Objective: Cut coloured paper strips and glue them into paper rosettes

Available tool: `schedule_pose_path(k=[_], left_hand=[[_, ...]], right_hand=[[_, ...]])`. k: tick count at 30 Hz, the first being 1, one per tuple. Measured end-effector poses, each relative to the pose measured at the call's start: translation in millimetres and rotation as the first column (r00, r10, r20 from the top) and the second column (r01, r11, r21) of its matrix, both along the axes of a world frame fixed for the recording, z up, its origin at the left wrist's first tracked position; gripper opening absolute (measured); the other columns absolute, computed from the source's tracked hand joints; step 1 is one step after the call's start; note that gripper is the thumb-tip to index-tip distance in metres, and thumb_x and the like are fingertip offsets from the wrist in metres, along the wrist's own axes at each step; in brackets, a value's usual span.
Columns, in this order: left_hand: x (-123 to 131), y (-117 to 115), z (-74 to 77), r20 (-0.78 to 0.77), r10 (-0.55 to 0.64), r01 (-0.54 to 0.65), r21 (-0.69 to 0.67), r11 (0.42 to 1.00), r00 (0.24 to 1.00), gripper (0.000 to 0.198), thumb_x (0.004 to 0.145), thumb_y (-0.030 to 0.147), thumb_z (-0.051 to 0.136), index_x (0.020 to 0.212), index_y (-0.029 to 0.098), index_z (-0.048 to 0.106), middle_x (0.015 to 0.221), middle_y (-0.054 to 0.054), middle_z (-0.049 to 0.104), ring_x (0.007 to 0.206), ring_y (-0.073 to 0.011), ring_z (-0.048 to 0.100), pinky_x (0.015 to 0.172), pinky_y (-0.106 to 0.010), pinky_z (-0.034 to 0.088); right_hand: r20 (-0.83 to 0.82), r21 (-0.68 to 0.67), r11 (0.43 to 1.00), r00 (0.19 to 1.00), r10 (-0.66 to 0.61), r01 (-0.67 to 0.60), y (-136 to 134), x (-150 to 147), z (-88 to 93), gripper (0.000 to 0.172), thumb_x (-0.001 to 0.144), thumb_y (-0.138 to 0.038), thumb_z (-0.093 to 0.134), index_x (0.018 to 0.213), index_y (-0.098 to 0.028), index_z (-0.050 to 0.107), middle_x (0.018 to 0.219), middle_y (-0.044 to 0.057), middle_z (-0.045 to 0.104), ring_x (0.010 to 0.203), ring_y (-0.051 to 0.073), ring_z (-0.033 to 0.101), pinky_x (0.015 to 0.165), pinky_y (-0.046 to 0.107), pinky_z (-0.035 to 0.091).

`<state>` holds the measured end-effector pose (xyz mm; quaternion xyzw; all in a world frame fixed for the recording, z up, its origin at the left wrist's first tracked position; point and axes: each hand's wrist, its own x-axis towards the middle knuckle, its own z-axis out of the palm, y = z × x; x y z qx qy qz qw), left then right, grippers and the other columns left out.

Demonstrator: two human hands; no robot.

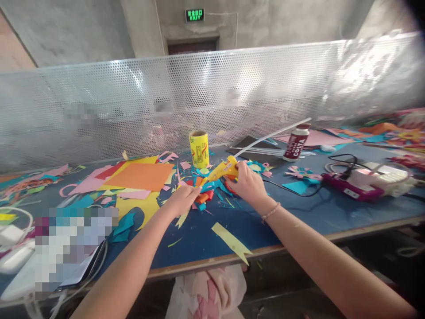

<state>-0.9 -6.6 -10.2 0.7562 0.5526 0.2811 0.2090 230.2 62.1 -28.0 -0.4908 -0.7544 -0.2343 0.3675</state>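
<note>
In my right hand (pixel 248 184) is a yellow hot glue gun (pixel 223 168), its handle gripped and its nozzle pointing left and down. A long whitish glue stick (pixel 272 136) juts from its back toward the upper right. My left hand (pixel 182 201) is closed near the nozzle, with its fingertips on a small bundle of orange, red and blue paper strips (pixel 206 196). My fingers partly hide what they pinch. Blue and green paper scraps (pixel 217 185) lie around and under the glue gun.
A yellow tape roll (pixel 199 150) stands behind the hands. Orange paper (pixel 141 176) and yellow sheets lie left. At right are a Costa bottle (pixel 296 142), a purple-and-white power strip (pixel 352 186) and cables. A pale yellow strip (pixel 231 241) lies near the front edge. A perforated metal screen (pixel 139 106) borders the back.
</note>
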Motion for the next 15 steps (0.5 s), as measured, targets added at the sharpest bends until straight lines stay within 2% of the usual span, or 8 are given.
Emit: schedule_pose_path(k=[4, 6, 10, 13, 15], left_hand=[[0, 16, 5.4, 0.017, 0.098, -0.098, 0.061, 0.993, 0.995, 0.014, 0.078, 0.024, 0.051, 0.076, 0.018, 0.064, 0.077, -0.005, 0.067, 0.072, -0.0182, 0.061, 0.069, -0.030, 0.046], [4, 25, 8.7, -0.006, 0.108, -0.107, 0.074, 0.991, 0.994, 0.011, 0.072, 0.020, 0.056, 0.079, 0.018, 0.064, 0.084, -0.007, 0.069, 0.077, -0.0194, 0.063, 0.073, -0.031, 0.048], [18, 40, 14.1, -0.148, -0.011, 0.007, -0.028, 1.000, 0.989, 0.035, 0.062, 0.022, 0.066, 0.096, 0.017, 0.064, 0.108, -0.011, 0.066, 0.098, -0.0250, 0.062, 0.086, -0.036, 0.048], [27, 47, 13.5, -0.095, -0.114, 0.105, -0.093, 0.990, 0.989, 0.051, 0.061, 0.017, 0.064, 0.112, 0.017, 0.058, 0.122, -0.013, 0.060, 0.111, -0.0249, 0.058, 0.092, -0.035, 0.046], [31, 51, 11.0, -0.046, -0.145, 0.139, -0.118, 0.983, 0.988, 0.054, 0.062, 0.016, 0.063, 0.115, 0.017, 0.056, 0.122, -0.012, 0.060, 0.111, -0.0247, 0.058, 0.092, -0.035, 0.046]], right_hand=[[-0.081, -0.037, 0.999, 0.997, -0.003, 0.000, -1, 1, 4.6, 0.033, 0.084, -0.045, 0.047, 0.096, -0.014, 0.047, 0.086, 0.013, 0.061, 0.073, 0.023, 0.059, 0.054, 0.028, 0.037], [-0.135, -0.054, 0.999, 0.991, -0.008, 0.001, 0, 3, 6.0, 0.034, 0.083, -0.045, 0.048, 0.097, -0.014, 0.046, 0.086, 0.013, 0.060, 0.074, 0.023, 0.059, 0.054, 0.028, 0.037], [-0.201, -0.062, 0.998, 0.979, -0.014, 0.002, 2, 5, 6.3, 0.035, 0.082, -0.046, 0.048, 0.098, -0.015, 0.046, 0.084, 0.012, 0.060, 0.074, 0.023, 0.059, 0.054, 0.028, 0.037], [-0.214, -0.046, 0.999, 0.977, 0.007, -0.018, 2, 6, 6.6, 0.034, 0.083, -0.046, 0.047, 0.096, -0.016, 0.046, 0.083, 0.011, 0.060, 0.073, 0.023, 0.059, 0.054, 0.029, 0.037], [-0.220, -0.031, 0.999, 0.975, 0.027, -0.035, 2, 6, 7.1, 0.034, 0.083, -0.047, 0.046, 0.096, -0.016, 0.046, 0.083, 0.011, 0.060, 0.073, 0.023, 0.059, 0.054, 0.029, 0.038]])
